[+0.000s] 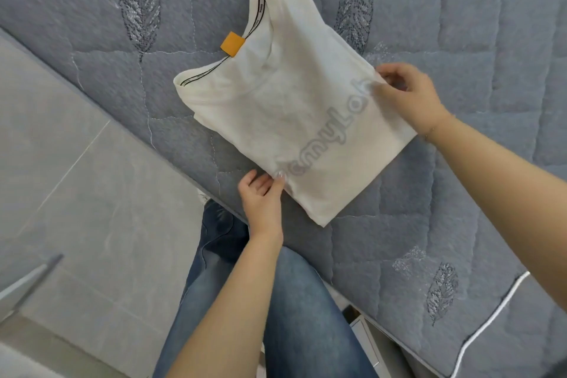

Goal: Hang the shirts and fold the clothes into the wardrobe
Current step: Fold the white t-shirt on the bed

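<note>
A folded white T-shirt (285, 107) with an orange neck label and faint grey lettering lies flat on the bed. My left hand (262, 202) pinches the shirt's near edge between thumb and fingers. At the shirt's right side my right hand (408, 98) grips its edge with curled fingers. The collar points away from me to the upper left.
The bed is covered by a grey-blue quilted mattress cover (460, 40) with feather prints. Its edge runs diagonally from upper left to lower right. A grey tiled floor (76, 193) lies to the left. My legs in blue jeans (291, 301) stand against the bed.
</note>
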`<control>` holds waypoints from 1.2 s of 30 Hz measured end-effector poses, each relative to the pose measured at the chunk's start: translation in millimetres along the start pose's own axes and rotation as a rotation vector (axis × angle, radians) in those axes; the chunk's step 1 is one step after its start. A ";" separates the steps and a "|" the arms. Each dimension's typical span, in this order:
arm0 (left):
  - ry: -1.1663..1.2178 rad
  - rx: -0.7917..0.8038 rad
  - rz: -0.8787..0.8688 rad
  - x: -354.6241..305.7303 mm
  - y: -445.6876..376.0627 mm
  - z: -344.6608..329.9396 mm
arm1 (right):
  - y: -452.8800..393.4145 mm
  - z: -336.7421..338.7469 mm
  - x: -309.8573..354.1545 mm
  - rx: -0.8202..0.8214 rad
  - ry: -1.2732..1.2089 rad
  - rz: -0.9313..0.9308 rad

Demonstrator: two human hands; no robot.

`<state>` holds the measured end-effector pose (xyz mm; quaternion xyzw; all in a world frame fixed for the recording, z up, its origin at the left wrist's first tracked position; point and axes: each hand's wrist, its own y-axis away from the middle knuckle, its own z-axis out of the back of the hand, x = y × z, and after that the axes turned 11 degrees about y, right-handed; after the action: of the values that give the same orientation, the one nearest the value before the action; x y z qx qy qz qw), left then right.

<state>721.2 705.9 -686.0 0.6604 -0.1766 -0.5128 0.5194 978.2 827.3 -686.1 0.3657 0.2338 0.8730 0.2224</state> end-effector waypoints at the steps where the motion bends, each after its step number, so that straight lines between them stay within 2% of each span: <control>1: 0.073 0.028 -0.012 -13.8 -9.6 -0.3 | -13.4 -2.7 17.3 0.074 -0.007 0.037; 5: 0.384 0.121 0.079 -61.1 -42.3 -10.6 | -66.5 -10.0 76.6 0.360 -0.011 0.108; 8: 0.502 0.217 0.126 -84.7 -67.8 -15.8 | -101.7 -21.7 109.8 0.498 -0.076 0.077; 12: 0.567 0.139 0.142 -103.6 -91.5 -21.2 | -125.8 -36.9 128.9 0.668 -0.169 0.010; 18: 0.631 0.150 0.089 -106.6 -76.1 -7.1 | -104.3 -38.6 143.0 0.612 -0.265 -0.020; 27: 0.704 0.382 -0.144 -142.8 39.7 75.0 | 42.8 4.5 215.2 0.529 -0.339 0.169; 31: 0.666 0.445 -0.349 -177.2 117.0 157.8 | 141.9 6.7 273.1 0.546 -0.406 0.323; 36: 0.676 0.375 -0.603 -220.6 218.9 293.5 | 280.6 -19.2 368.5 0.632 -0.431 0.525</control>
<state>443.4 639.5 -368.1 0.8937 0.1119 -0.3565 0.2482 669.5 806.5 -340.9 0.6355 0.3364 0.6897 -0.0849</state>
